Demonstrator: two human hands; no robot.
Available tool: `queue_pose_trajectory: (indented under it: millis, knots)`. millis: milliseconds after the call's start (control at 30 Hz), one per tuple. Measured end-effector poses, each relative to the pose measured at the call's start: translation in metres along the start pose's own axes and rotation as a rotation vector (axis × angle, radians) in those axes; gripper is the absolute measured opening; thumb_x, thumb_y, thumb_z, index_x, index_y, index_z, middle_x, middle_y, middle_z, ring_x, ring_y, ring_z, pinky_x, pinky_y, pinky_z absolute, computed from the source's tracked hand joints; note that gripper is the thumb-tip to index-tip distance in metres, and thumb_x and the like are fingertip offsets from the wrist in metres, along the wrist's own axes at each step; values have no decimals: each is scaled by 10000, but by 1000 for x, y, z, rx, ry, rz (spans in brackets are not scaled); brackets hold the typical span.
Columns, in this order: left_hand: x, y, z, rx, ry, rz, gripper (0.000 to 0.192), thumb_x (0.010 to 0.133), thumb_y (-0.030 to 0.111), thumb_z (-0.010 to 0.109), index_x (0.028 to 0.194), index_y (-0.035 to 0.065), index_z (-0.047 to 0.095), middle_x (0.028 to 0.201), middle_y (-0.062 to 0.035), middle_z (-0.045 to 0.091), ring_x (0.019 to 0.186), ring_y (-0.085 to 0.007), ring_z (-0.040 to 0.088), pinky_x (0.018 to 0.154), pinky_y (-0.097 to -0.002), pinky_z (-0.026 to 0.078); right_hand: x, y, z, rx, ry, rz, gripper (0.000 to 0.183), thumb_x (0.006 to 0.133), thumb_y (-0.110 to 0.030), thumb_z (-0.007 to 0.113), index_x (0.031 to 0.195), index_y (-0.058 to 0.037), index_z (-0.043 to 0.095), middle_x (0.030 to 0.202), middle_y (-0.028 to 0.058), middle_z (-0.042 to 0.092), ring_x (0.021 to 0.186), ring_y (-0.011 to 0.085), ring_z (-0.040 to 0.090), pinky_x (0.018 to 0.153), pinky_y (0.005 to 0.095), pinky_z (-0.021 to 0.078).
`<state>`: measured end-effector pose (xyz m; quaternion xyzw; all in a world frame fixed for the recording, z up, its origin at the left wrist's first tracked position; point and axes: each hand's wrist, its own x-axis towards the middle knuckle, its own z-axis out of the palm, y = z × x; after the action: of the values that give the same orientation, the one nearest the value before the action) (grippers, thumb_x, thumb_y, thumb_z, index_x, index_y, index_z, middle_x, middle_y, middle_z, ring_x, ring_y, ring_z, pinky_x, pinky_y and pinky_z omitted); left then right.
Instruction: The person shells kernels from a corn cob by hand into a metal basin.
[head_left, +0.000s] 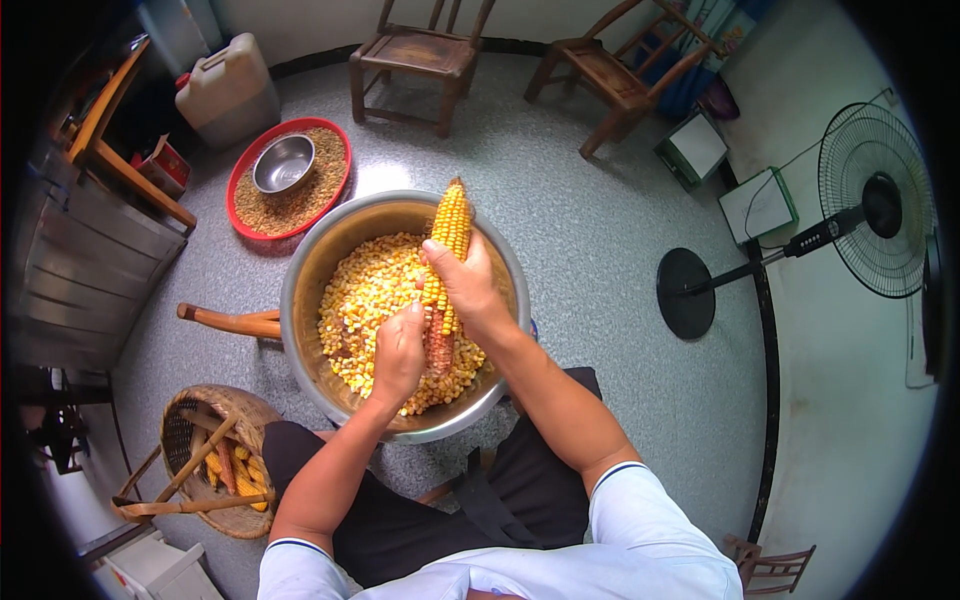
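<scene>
A dried yellow corn cob is held over a large metal basin, its upper part full of kernels and its lower part stripped to the reddish core. My right hand grips the cob from the right, with the thumb across it. At the cob's lower left, my left hand is closed with its thumb against the kernels; whether it holds anything inside is hidden. Loose corn kernels cover the bottom of the basin.
A wicker basket with several cobs stands at lower left. Beyond the basin, a red tray of grain holds a steel bowl. Wooden chairs line the far wall, near a plastic jerrycan. A standing fan is at right.
</scene>
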<state>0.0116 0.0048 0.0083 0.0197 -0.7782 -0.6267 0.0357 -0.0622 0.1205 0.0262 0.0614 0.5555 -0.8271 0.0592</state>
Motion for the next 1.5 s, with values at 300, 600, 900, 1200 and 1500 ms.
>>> queue_pose_trajectory:
  millis: [300, 600, 900, 1200, 1500]
  knots:
    - [4, 3, -3, -98, -120, -153, 519, 1009, 378, 581, 645, 12, 529, 581, 12, 429, 574, -89, 380, 518, -336, 332, -5, 5, 6, -44, 14, 4, 376, 947, -241, 671, 1140, -8, 448, 943, 66, 570, 734, 126, 605, 613, 273, 543]
    - [-2, 5, -4, 16, -34, -77, 439, 1059, 263, 472, 729, -12, 561, 590, -16, 477, 574, -107, 409, 530, -338, 346, -4, -5, 2, 78, 0, 99, 318, 983, -268, 612, 1144, -43, 457, 914, 62, 590, 700, 141, 628, 609, 276, 553]
    - [6, 22, 4, -572, -14, -286, 460, 1043, 368, 497, 735, 39, 589, 697, 36, 540, 644, -62, 449, 585, -280, 367, 1, -4, -8, 217, -92, 110, 299, 1023, -269, 509, 1192, -31, 445, 942, 97, 599, 779, 199, 671, 684, 325, 585]
    - [7, 8, -7, -412, -183, -371, 433, 1001, 451, 556, 776, 81, 559, 654, -1, 527, 571, -144, 632, 496, -295, 552, -4, 2, 6, 74, -52, 30, 331, 989, -252, 592, 1153, -15, 430, 954, 87, 569, 750, 163, 652, 632, 286, 556]
    - [6, -6, -6, -318, -193, -267, 435, 1028, 382, 545, 723, 73, 565, 635, 68, 494, 593, -33, 444, 542, -237, 380, -1, 11, 3, 80, -12, -3, 360, 993, -283, 595, 1176, -22, 429, 945, 67, 551, 723, 146, 633, 619, 277, 546]
